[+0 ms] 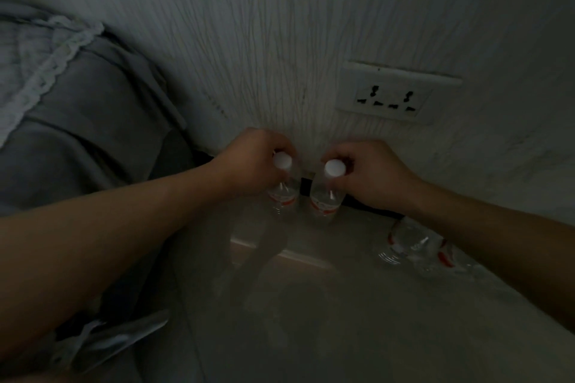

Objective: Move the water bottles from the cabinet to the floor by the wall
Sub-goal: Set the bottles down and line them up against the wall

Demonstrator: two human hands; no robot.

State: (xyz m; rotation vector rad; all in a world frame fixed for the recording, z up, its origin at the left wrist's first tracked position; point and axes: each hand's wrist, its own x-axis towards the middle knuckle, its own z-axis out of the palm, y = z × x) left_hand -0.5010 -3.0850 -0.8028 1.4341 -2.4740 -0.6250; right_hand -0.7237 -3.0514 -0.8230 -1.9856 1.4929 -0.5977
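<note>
Two clear water bottles with white caps and red labels stand upright, close to the white wall (280,40). My left hand (249,162) grips the neck of the left bottle (283,193). My right hand (370,174) grips the neck of the right bottle (325,199). The two bottles are a small gap apart, at the dark skirting above the floor (311,305). Whether their bases touch the floor I cannot tell. More bottles of the same kind (417,246) sit by the wall to the right, partly behind my right forearm.
A double power socket (392,96) is set in the wall just above the right bottle. A bed with grey bedding and a white lace-edged cloth (62,87) fills the left side. A pale plastic object (109,339) lies at the lower left.
</note>
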